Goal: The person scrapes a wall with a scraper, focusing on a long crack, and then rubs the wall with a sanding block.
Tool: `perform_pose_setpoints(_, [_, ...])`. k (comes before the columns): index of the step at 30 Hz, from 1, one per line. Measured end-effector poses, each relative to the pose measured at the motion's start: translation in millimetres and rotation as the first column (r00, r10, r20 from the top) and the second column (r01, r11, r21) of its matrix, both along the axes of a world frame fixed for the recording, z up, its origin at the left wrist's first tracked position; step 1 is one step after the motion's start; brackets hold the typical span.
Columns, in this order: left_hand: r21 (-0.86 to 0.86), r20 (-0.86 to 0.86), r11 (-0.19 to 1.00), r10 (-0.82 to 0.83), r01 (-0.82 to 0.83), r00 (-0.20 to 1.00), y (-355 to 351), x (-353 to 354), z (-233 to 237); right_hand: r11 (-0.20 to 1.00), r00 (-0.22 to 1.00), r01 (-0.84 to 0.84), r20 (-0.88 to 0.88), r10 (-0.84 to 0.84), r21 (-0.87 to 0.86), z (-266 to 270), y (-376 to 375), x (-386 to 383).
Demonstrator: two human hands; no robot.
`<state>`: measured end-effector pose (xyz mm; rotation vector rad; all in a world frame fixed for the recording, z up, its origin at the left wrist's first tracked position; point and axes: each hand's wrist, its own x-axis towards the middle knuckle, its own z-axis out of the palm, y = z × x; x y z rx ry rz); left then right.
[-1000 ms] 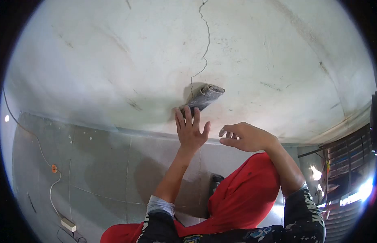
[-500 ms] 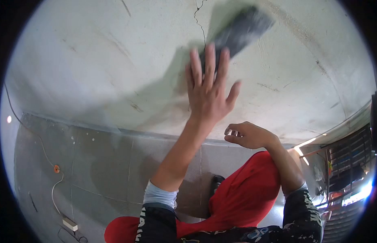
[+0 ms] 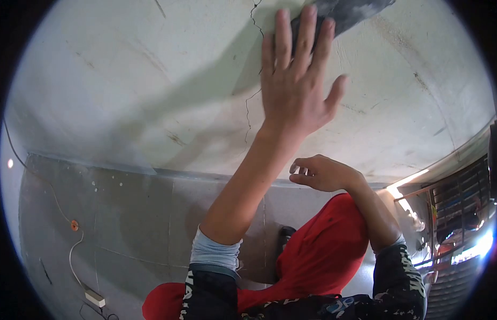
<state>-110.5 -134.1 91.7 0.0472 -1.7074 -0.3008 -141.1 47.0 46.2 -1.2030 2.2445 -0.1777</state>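
Flat against a dark grey sheet, my left hand has its fingers spread, with the fingertips over the sheet's lower left end. The sheet lies against the pale wall, and its top runs out of view. A thin crack runs down the wall left of the hand. My right hand hangs above my red-clothed knee, its fingers curled and apart, with nothing seen in them.
Grey floor tiles meet the wall below. A cable with an orange piece leads to a white power strip at lower left. Dark slatted shutters and a bright opening are at the right.
My left hand has moved up and to the right along the wall, and the dark sheet has shifted the same way. My right hand stays almost in place.
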Motion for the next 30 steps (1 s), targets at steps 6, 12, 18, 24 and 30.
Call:
perform_pose_setpoints(6, [0.089,0.194,0.995,0.032,-0.05,0.98,-5.2,23.3,-148.9,1.0,1.0,-0.012,0.003,0.012,0.025,9.0,0.3,3.2])
perform_pose_setpoints(12, [0.167,0.078,0.985,0.028,-0.04,0.997,5.6,1.6,-81.3,0.999,0.999,-0.03,0.04,0.028,0.042,12.1,-11.6,11.4])
perform_pose_setpoints(18, [0.129,0.038,0.991,0.036,-0.04,0.999,-14.6,11.8,-18.7,0.997,1.0,0.007,0.026,-0.009,0.077,-5.6,-16.2,-0.1])
perform_pose_setpoints(24, [0.359,0.221,0.933,-0.064,-0.02,0.973,38.2,7.1,-151.5,0.987,0.993,-0.091,-0.066,0.1,0.13,-7.8,-20.2,-3.7])
perform_pose_setpoints(30, [0.244,0.052,0.968,0.046,-0.057,0.998,-8.6,15.3,-29.6,0.977,0.999,0.027,0.012,-0.03,0.213,4.1,-17.4,8.4])
